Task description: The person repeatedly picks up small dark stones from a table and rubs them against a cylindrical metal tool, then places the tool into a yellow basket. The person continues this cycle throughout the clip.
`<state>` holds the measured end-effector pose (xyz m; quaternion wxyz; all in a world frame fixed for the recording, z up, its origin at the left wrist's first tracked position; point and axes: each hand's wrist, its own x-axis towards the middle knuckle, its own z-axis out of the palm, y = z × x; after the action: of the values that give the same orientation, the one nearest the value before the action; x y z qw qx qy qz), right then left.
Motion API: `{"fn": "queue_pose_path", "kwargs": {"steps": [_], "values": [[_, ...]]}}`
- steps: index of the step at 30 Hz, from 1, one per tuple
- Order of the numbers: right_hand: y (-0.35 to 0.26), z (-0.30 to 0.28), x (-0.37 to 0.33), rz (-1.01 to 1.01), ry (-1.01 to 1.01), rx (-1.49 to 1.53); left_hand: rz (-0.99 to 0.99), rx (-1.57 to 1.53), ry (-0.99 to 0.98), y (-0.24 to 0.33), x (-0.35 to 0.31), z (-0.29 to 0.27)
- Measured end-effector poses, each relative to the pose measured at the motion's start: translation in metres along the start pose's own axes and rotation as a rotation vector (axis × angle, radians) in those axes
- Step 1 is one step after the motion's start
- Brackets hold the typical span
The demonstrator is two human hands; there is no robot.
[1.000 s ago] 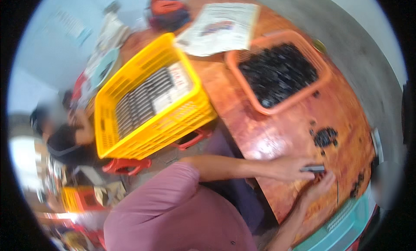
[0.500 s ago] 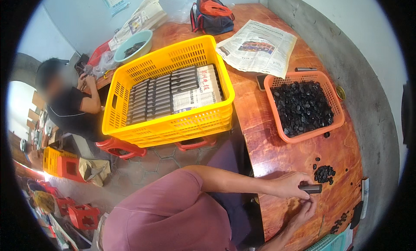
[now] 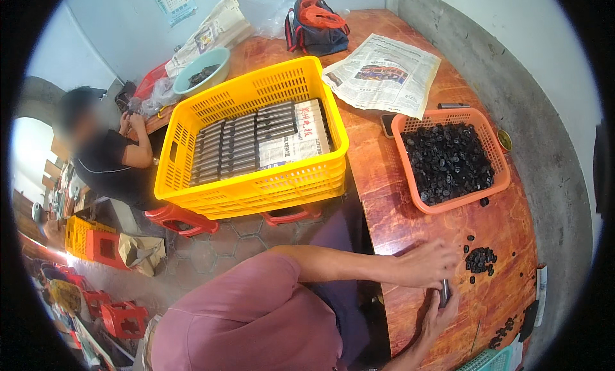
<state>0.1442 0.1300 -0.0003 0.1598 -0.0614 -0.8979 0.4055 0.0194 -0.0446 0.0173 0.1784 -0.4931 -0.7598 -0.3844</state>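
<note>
My right hand (image 3: 442, 312) is closed round a short dark grey cylinder (image 3: 444, 294) over the reddish wooden table. Just above it hovers my left hand (image 3: 428, 263), close to the cylinder's upper end, its fingers blurred by motion; whether they touch it is unclear. Beside my hands lies a small pile of black oval pieces (image 3: 480, 260), with a few strays around it. Farther off, an orange plastic basket (image 3: 410, 179) is full of similar black pieces.
A yellow crate (image 3: 269, 179) holds rows of grey cylinders and newspaper. Newspaper (image 3: 384, 76) and a dark bag (image 3: 320, 34) lie at the table's back. A teal basket (image 3: 490, 360) sits at the near edge. Another person (image 3: 106, 153) works at the left.
The cylinder has gone from my left hand into my right and turned from level to steep. My left hand has drawn back a little, over my right.
</note>
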Motion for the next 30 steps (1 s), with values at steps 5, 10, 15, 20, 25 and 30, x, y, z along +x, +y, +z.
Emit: {"fn": "queue_pose_path", "kwargs": {"steps": [5,10,15,20,25,30], "values": [[0.002,-0.005,0.004,-0.046,-0.091,-0.107,0.186,0.253,-0.207,0.0,-0.004,0.002],[0.044,0.0,0.001,-0.201,0.295,0.12,0.178,0.326,-0.166,0.008,0.002,-0.037],[0.044,-0.01,-0.008,0.201,0.459,0.374,0.111,0.368,0.081,-0.013,0.013,-0.191],[0.061,-0.008,-0.002,0.29,0.392,0.438,-0.328,0.817,0.127,-0.074,-0.033,-0.347],[0.029,-0.006,0.005,0.37,0.377,0.309,-0.93,0.768,-0.095,-0.168,-0.138,-0.401],[0.027,-0.007,0.009,0.407,0.357,0.319,-1.117,0.743,-0.4,-0.22,-0.25,-0.379]]}}
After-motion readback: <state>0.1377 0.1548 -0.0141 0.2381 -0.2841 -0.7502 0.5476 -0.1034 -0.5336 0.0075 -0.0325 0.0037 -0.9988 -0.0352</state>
